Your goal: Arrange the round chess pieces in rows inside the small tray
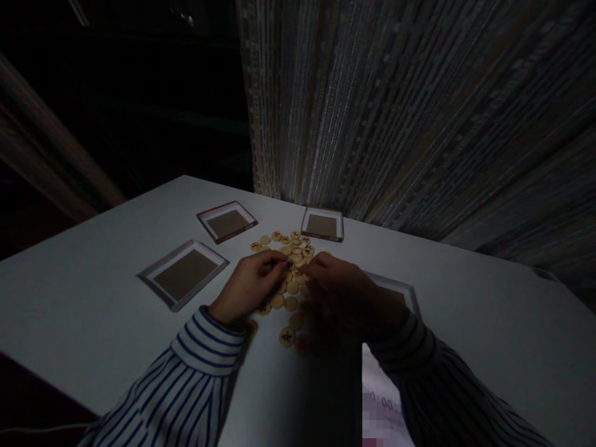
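Note:
Wooden xiangqi pieces (291,303) lie in a loose pile at the middle of the white table, several showing red or black characters and others blank side up. My left hand (254,282) reaches in from the left, thumb and forefinger closed at the edge of a black-marked xiangqi piece (291,264). Opposite it, my right hand (342,285) is over the right side of the pile, its fingers curled in. Its fingertips are close to the same piece; shadow hides what they hold, if anything. Below the hands lies a piece with a black character (287,336).
Shallow open box trays surround the pile: a left tray (148,282), a back-left tray (201,218), a back-right tray (342,231), and a right tray (412,298) partly behind my right arm. A string curtain (316,112) hangs behind the table (465,292). A bright screen (379,385) shows below.

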Tool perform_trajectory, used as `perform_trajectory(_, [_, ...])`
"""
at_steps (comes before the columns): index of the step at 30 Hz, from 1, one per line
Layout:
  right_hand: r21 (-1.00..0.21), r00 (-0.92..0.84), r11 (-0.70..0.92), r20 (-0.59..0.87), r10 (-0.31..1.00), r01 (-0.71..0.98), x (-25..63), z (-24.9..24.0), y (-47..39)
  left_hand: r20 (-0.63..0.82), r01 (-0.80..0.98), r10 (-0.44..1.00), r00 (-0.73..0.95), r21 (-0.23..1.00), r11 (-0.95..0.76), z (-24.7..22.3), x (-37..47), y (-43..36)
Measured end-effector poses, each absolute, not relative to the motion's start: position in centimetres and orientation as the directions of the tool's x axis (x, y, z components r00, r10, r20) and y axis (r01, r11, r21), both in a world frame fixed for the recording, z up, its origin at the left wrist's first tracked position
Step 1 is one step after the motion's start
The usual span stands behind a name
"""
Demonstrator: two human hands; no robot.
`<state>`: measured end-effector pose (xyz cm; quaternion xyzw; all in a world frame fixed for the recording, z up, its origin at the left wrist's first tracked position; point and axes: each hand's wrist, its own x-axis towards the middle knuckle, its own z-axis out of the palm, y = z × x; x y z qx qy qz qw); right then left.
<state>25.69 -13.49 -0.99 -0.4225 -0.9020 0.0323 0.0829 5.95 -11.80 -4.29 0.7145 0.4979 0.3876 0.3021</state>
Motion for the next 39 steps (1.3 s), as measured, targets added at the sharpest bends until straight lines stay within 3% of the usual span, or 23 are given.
perform_trajectory(6, [-0.326,-0.622,0.663,0.232,0.748,0.674,26.0,-0.8,-13.6,0.222,0.414,0.957,0.186,0.865,-0.281,-3.9,6.4,-12.2])
perform_trajectory(18, [-0.493,-0.557,0.631,0.31,0.771,0.599,26.1,0.0,-13.5,0.042,0.041,0.977,0.209,0.998,-0.052,-3.3,7.2,-12.7])
perform_trajectory(31, [-0.537,-0.552,0.633,0.33,0.766,0.557,26.1,0.4,-13.7,-0.059,-0.108,0.948,0.312,0.989,0.097,-3.5,7.0,-12.8])
perform_trajectory(39, [-0.448,-0.584,0.694,0.378,0.718,0.563,26.2,0.2,-13.8,-0.106,-0.15,0.953,0.285,0.977,0.153,-3.7,7.2,-12.9])
